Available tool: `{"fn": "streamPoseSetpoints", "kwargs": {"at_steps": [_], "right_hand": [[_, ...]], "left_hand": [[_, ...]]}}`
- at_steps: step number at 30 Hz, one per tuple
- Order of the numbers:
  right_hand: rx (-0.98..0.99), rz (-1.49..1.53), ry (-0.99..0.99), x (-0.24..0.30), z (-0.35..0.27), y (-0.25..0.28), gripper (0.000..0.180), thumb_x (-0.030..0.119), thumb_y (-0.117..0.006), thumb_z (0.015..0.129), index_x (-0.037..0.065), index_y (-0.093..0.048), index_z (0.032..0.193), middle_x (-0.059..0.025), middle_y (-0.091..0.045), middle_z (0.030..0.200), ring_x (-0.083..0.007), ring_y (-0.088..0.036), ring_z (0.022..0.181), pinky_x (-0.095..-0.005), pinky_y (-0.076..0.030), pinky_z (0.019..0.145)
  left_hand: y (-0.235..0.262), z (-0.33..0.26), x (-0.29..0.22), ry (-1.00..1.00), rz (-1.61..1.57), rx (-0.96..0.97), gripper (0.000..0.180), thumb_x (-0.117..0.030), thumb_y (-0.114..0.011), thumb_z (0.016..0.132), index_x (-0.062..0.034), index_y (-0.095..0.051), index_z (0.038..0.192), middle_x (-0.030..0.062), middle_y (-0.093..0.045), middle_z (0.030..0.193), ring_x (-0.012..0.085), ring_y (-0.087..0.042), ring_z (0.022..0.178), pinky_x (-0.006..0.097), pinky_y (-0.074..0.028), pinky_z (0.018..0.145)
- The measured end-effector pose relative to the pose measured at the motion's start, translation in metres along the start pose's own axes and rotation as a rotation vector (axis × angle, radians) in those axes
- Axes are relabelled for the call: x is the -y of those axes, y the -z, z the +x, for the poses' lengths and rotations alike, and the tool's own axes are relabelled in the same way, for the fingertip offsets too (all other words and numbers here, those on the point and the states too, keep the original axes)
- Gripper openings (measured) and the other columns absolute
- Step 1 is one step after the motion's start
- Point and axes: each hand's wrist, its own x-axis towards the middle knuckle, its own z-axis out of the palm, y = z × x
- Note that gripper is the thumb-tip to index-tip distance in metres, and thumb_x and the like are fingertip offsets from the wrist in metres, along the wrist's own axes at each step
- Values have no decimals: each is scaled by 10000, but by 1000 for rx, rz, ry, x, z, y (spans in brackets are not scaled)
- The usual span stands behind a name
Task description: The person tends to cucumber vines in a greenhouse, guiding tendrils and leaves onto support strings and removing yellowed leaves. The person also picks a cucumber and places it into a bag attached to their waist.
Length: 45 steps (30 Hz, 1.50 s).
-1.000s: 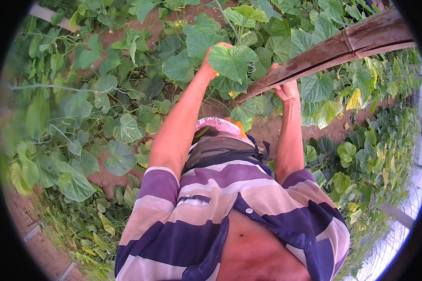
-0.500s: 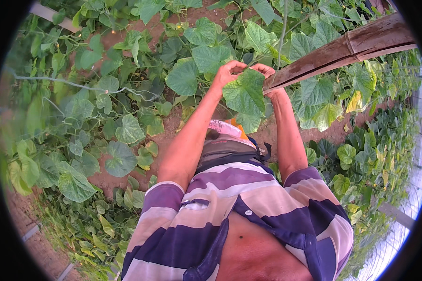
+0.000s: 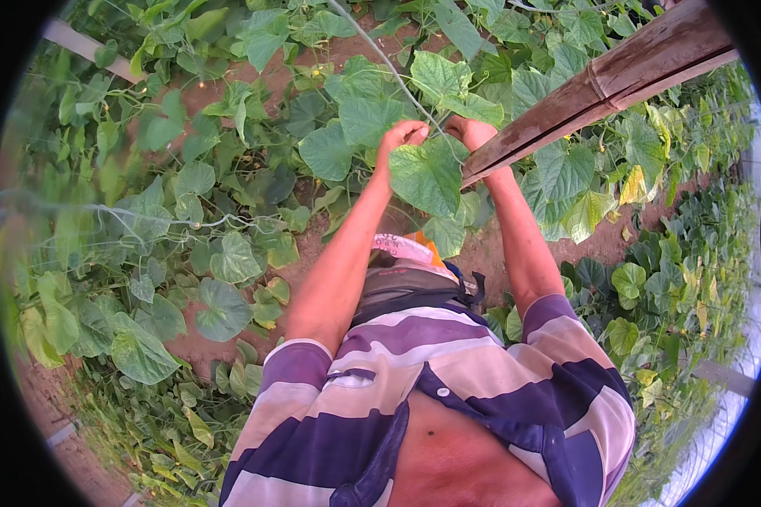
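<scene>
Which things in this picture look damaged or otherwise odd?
One leaf to the right of the right hand is largely yellow, unlike the mostly green foliage nearby. The bamboo pole also shows a dark lengthwise line, perhaps a crack.

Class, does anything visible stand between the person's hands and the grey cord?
Nothing visible blocks the left hand or right hand from the grey cord running between them. The bamboo pole covers part of the right wrist, and a broad leaf hangs just below.

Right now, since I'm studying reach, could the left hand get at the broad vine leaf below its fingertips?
Likely yes: the left hand is near the broad vine leaf, with nothing visible between them.
</scene>
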Motion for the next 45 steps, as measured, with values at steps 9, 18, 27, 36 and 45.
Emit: {"fn": "streamPoseSetpoints", "kwargs": {"at_steps": [9, 18, 27, 36, 45], "right_hand": [[-60, 752, 218, -22, 7, -26, 237, 160, -710, 937, 41, -724, 1142, -36, -750, 1031, -120, -653, 917, -320, -506, 874], [421, 830, 67, -16, 26, -7, 166, 222, -614, 1026, 69, -654, 1077, 20, -610, 901, -107, -541, 822, -266, -442, 758], [194, 1141, 3, -12, 12, -32, 206, 150, -686, 988, 35, -624, 1148, -13, -659, 961, -108, -625, 891, -261, -497, 834], [110, 639, -27, -32, 2, -24, 263, 251, -725, 989, 1, -699, 1062, 2, -662, 876, -80, -583, 800, -269, -502, 711], [-28, 470, 538, 56, 17, 60, 217, 68, -649, 1004, -24, -689, 1197, -67, -640, 944, -146, -603, 799, -294, -501, 719]], "left_hand": [[8, 13, -22, 158, -164, 136, 375, -5, -697, 938, 14, -574, 1291, 51, -722, 938, 126, -689, 870, 284, -551, 748], [12, 7, 10, 103, -381, 54, 282, -59, -758, 921, -40, -564, 1125, 17, -673, 917, 85, -634, 825, 273, -538, 726], [5, 6, -11, -80, -36, 100, 280, -152, -735, 958, -58, -592, 1180, 5, -613, 937, 100, -576, 839, 282, -497, 716], [-4, 7, -27, -138, 370, -19, 300, -295, -750, 946, -6, -737, 1027, 91, -663, 982, 192, -626, 927, 347, -517, 799], [-1, 14, 9, -89, -199, 133, 404, -306, -675, 1017, -46, -609, 1319, 59, -675, 1111, 175, -639, 991, 346, -537, 849]]}}
